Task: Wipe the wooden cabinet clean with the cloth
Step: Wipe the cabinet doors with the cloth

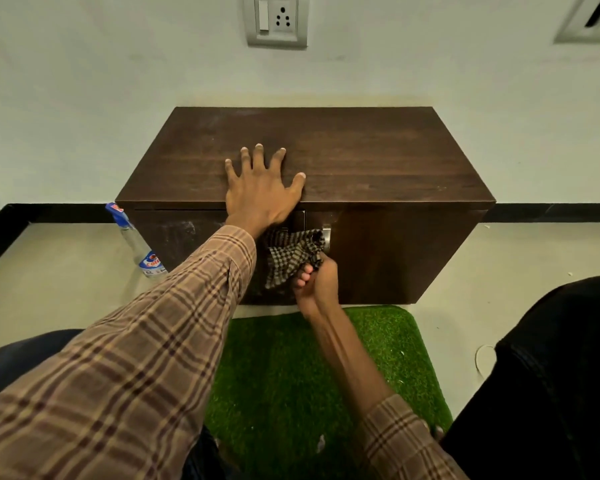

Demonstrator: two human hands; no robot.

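A low dark-brown wooden cabinet (378, 161) stands against the white wall. My left hand (262, 188) lies flat on its top near the front edge, fingers spread, holding nothing. My right hand (317, 280) is below it, in front of the cabinet's face, closed around a bunched black-and-cream checked cloth (291, 254). The cloth presses against the front where the two doors meet, beside a metal handle (327, 237). Pale dusty smears show on the left door (184, 230).
A clear spray bottle (137, 242) with a blue nozzle stands on the floor at the cabinet's left corner. A green artificial-grass mat (284, 375) lies in front. My dark-trousered knees (551, 375) flank it. A switch and socket plate (276, 20) is on the wall above.
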